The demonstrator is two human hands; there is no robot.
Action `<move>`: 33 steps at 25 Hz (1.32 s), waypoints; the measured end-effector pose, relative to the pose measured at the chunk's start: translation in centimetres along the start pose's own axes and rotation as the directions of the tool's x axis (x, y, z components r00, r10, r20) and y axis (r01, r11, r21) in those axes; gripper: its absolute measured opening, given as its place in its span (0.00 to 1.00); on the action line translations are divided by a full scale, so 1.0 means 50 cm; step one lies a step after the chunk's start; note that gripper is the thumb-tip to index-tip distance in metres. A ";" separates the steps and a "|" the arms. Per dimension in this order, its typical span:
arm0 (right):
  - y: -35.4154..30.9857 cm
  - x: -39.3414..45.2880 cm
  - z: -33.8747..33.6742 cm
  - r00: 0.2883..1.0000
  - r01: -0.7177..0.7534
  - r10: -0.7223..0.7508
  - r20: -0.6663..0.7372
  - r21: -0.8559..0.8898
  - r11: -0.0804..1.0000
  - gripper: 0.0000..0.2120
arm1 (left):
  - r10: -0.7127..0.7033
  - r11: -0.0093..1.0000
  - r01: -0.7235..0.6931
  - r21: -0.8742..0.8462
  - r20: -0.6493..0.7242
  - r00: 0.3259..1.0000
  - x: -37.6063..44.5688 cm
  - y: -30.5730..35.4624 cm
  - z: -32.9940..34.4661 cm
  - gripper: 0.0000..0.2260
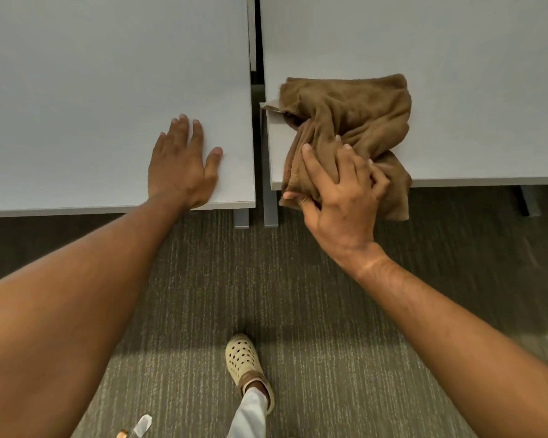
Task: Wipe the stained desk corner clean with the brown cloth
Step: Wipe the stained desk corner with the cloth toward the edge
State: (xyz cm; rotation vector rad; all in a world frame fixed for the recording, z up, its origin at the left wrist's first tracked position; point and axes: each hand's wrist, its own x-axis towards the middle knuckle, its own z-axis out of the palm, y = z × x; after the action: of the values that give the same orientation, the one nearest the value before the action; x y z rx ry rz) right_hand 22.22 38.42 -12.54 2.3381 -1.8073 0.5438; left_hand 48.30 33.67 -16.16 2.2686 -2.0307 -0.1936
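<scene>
A crumpled brown cloth (358, 118) lies over the near left corner of the right-hand grey desk (456, 58), with part of it hanging over the front edge. My right hand (339, 191) grips the bunched near end of the cloth at that corner. A brownish stain or scrap (271, 106) shows at the desk's left edge beside the cloth. My left hand (181, 162) rests flat, fingers spread, on the near right corner of the left-hand grey desk (92, 74), holding nothing.
A narrow dark gap (257, 128) separates the two desks, with grey desk legs (270, 207) below. Striped grey carpet (298, 295) covers the floor. My foot in a cream perforated clog (244, 358) stands below, and a small clear object (141, 425) lies near the bottom edge.
</scene>
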 end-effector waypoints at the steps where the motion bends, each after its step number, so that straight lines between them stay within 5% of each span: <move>1: -0.008 0.003 -0.003 1.000 -0.005 0.005 0.016 -0.020 1.000 0.31 | 0.000 1.000 0.000 -0.001 0.000 1.000 0.000 0.000 0.000 0.33; 5: -0.011 0.021 -0.019 0.997 0.048 -0.043 0.060 -0.087 0.995 0.32 | 0.002 1.000 -0.002 -0.001 -0.006 1.000 -0.001 0.000 0.000 0.32; 9: -0.011 0.044 -0.027 0.961 0.270 -0.260 0.095 -0.122 0.955 0.32 | 0.009 1.000 -0.009 -0.023 -0.004 1.000 -0.003 -0.001 0.000 0.32; 13: -0.031 0.062 -0.037 0.900 0.380 -0.348 0.263 -0.084 0.921 0.35 | -0.001 0.999 0.001 -0.035 0.001 1.000 -0.005 0.000 -0.001 0.32; 20: -0.137 0.141 -0.006 0.903 0.219 -0.154 0.400 -0.122 0.968 0.36 | -0.015 0.998 0.017 -0.056 0.023 1.000 -0.007 0.005 -0.004 0.32; 29: -0.121 0.320 0.012 0.860 0.174 -0.107 0.499 -0.089 0.981 0.36 | -0.016 0.996 0.019 -0.090 0.028 0.999 -0.006 0.003 -0.005 0.32; 33: -0.129 0.241 -0.012 0.864 0.124 -0.126 0.488 0.036 0.992 0.37 | -0.017 0.995 0.021 -0.099 0.038 0.999 -0.010 0.004 -0.008 0.32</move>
State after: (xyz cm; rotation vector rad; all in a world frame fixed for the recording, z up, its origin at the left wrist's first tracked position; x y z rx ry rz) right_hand 30.86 29.44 -6.90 2.7537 -1.8032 -0.0847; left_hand 48.11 34.16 -15.69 2.2414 -1.9702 -0.3333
